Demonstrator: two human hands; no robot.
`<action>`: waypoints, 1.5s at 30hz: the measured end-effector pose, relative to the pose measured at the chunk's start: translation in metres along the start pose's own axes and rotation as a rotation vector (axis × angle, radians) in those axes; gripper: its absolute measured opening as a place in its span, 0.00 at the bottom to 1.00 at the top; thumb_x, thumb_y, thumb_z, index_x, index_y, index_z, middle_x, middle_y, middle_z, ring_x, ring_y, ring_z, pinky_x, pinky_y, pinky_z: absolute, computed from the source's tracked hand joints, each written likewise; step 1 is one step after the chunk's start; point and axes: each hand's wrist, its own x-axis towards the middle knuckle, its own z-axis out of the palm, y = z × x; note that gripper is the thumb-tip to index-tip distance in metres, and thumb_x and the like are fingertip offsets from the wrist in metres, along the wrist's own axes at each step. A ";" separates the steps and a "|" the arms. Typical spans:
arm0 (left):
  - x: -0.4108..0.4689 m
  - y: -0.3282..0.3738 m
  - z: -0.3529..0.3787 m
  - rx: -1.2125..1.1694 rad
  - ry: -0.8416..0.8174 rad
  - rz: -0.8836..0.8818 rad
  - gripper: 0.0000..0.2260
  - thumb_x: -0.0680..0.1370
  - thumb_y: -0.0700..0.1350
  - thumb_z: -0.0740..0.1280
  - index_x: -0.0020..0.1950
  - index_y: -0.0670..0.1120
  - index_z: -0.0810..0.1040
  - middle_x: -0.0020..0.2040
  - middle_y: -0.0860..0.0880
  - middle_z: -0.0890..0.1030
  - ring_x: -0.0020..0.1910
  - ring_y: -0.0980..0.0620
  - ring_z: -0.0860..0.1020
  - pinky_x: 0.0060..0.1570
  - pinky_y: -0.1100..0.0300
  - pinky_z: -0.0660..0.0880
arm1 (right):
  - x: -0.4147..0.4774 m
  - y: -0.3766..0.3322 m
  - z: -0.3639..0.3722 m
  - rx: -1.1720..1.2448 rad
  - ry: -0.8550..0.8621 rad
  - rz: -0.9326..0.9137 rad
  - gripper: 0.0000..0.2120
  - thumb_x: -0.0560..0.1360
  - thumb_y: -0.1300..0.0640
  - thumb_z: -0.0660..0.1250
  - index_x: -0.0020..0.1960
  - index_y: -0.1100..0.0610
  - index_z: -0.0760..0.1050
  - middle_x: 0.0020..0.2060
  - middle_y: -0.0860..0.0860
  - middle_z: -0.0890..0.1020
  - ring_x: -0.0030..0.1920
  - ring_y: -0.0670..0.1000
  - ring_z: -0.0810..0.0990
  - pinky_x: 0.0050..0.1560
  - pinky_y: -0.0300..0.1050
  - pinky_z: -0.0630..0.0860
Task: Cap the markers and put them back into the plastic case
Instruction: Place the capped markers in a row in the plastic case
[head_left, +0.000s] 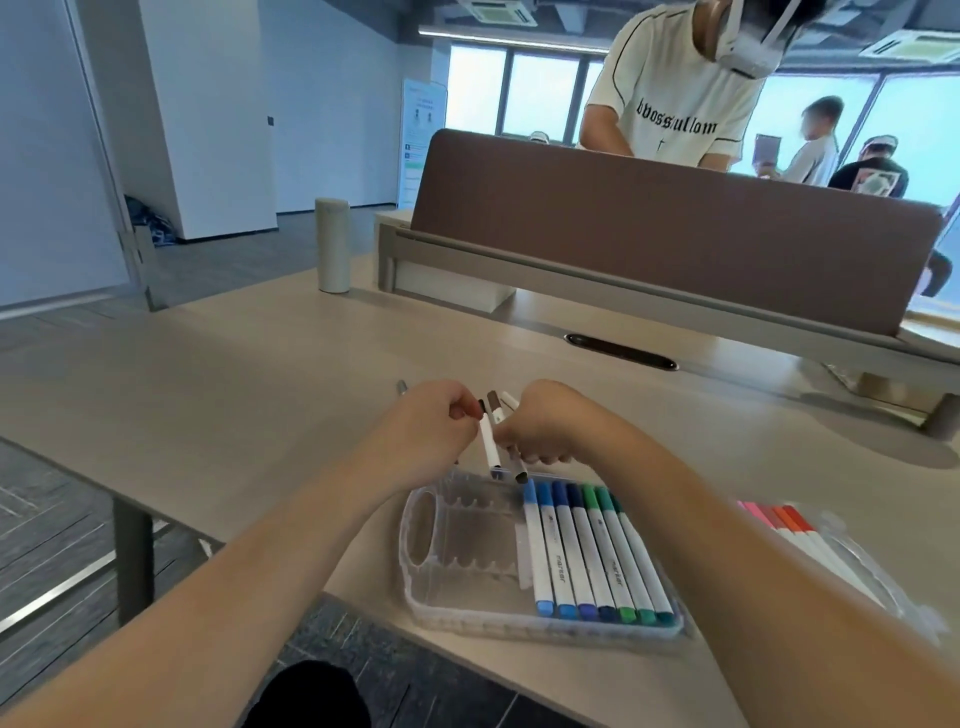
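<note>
A clear plastic case (457, 551) lies on the desk in front of me, its left slots bare and its right side filled with several blue and green markers (592, 551). Just beyond the case's far edge, my right hand (540, 421) grips a small bunch of white markers (493, 441) with dark ends, held upright and slightly tilted. My left hand (431, 421) pinches a dark cap (475, 408) at the top end of one of them. Both hands are close together above the desk.
The case's other half (852, 566) lies at the right with pink, red and orange markers (784, 525) in it. A grey marker or cap (401, 387) lies behind my left hand. A beige cylinder (332, 244), a brown divider (675, 234) and people stand farther back.
</note>
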 end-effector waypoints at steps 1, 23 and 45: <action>-0.004 0.002 0.001 0.018 -0.001 0.005 0.07 0.79 0.43 0.63 0.52 0.54 0.78 0.48 0.54 0.80 0.43 0.57 0.79 0.38 0.67 0.72 | -0.011 0.001 -0.001 0.020 0.003 -0.011 0.11 0.76 0.53 0.65 0.38 0.58 0.76 0.32 0.52 0.77 0.29 0.49 0.71 0.32 0.40 0.70; -0.065 0.020 0.008 0.421 -0.495 0.296 0.15 0.76 0.57 0.67 0.60 0.54 0.81 0.64 0.57 0.76 0.58 0.54 0.76 0.59 0.57 0.71 | -0.091 0.023 0.007 -0.007 -0.262 0.012 0.18 0.78 0.55 0.65 0.30 0.57 0.72 0.16 0.47 0.69 0.15 0.45 0.64 0.20 0.31 0.59; -0.011 -0.015 -0.036 -0.054 0.015 -0.004 0.07 0.79 0.43 0.65 0.45 0.46 0.82 0.42 0.48 0.83 0.40 0.52 0.81 0.40 0.56 0.76 | 0.002 -0.031 0.015 -0.165 0.068 -0.074 0.11 0.76 0.54 0.69 0.38 0.57 0.74 0.36 0.53 0.78 0.40 0.54 0.79 0.42 0.46 0.76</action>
